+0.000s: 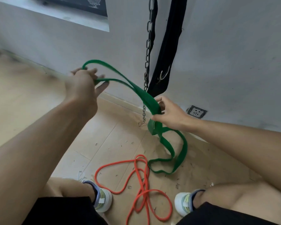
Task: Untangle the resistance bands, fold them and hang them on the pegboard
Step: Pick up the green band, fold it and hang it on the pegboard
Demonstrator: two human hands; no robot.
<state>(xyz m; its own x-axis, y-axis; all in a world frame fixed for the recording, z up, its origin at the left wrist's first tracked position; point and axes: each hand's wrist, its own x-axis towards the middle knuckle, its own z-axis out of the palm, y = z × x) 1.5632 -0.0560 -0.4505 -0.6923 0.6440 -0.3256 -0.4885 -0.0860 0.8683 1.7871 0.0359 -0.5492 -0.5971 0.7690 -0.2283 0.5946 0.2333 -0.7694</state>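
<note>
Head view: untangling step. Left hand (pixel 81 83), right hand (pixel 170 113) both gripping green band (pixel 146 96); orange band (pixel 143 184) loose on floor (pixel 31 98). Next: pull twist out, fold.

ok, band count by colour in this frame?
Green band, held by left hand and right hand: 1
Orange band, on the floor: 1, as far as its tangled loops show
Total: 2
</note>
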